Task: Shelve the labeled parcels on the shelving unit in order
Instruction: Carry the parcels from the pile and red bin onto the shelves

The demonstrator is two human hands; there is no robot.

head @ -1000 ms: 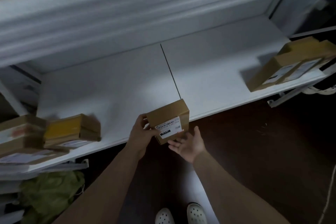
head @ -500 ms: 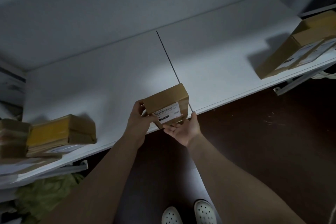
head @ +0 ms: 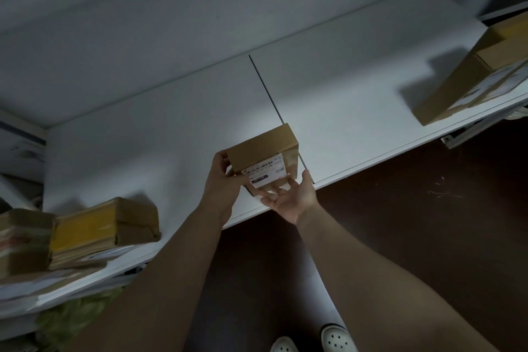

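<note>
The left hand point(head: 221, 180) curls round the left end of the small parcel point(head: 263, 146). The right hand point(head: 291, 200) lies palm-up with straight fingers, propping its lower front edge. Held between the 2 hands, the cardboard box looks stiff, light and dry, best taken by opposite ends with the label point(head: 264, 173) facing out. It is at the front lip of the shelf point(head: 171, 137), just beyond the grip. Other parcels point(head: 105, 228) lie well apart to either side.
</note>
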